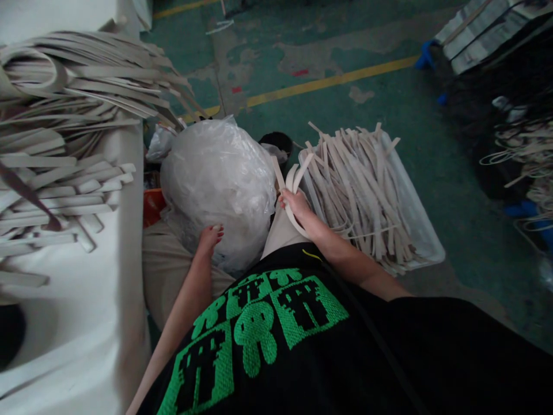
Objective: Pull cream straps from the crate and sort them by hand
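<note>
My right hand (296,204) is closed round a few pale beige strips (295,178); their ends stick up above the fist and one bends down in a loop below it. It is above my right thigh, beside the left edge of a translucent plastic bin (425,230) heaped with similar strips (349,184). My left hand (211,237) hovers at the near side of a big clear plastic bag (216,178), fingers loosely curled and a little apart, with nothing visible in them. Whether it touches the bag, I cannot tell. The bag bulges between my knees, its contents pale and blurred.
On the left, a white-covered table (99,300) carries long pale strips (116,69) and shorter flat pieces (56,204). An orange container (153,206) is wedged beside the bag. Dark material and corded bundles (529,161) stand at right. A yellow line (328,85) crosses the green floor.
</note>
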Tool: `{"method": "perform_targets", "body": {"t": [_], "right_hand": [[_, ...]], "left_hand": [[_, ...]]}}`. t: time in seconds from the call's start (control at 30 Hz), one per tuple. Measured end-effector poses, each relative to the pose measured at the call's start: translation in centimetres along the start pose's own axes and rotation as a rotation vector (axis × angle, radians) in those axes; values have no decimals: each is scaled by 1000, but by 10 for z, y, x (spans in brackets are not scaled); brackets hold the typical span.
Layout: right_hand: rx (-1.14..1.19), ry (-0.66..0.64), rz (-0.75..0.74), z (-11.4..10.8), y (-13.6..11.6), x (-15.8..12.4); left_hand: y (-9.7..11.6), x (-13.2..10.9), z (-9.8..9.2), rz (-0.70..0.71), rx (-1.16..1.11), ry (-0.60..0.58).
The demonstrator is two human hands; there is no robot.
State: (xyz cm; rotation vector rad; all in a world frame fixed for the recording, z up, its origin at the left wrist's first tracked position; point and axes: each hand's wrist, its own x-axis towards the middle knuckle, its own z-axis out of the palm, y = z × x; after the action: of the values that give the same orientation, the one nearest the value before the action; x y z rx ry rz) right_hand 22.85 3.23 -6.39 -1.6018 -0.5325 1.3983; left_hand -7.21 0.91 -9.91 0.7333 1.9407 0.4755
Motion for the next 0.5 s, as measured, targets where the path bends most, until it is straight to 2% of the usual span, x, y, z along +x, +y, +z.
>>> {"method": "perform_targets", "body": {"t": [0.23,0.5], "right_hand": [[26,-37,82,7,-2,8],[49,-38,101,7,-1,8]], "left_hand": [[-32,15,24,-40,535,-146],[-40,30,55,44,901,-266]]}}
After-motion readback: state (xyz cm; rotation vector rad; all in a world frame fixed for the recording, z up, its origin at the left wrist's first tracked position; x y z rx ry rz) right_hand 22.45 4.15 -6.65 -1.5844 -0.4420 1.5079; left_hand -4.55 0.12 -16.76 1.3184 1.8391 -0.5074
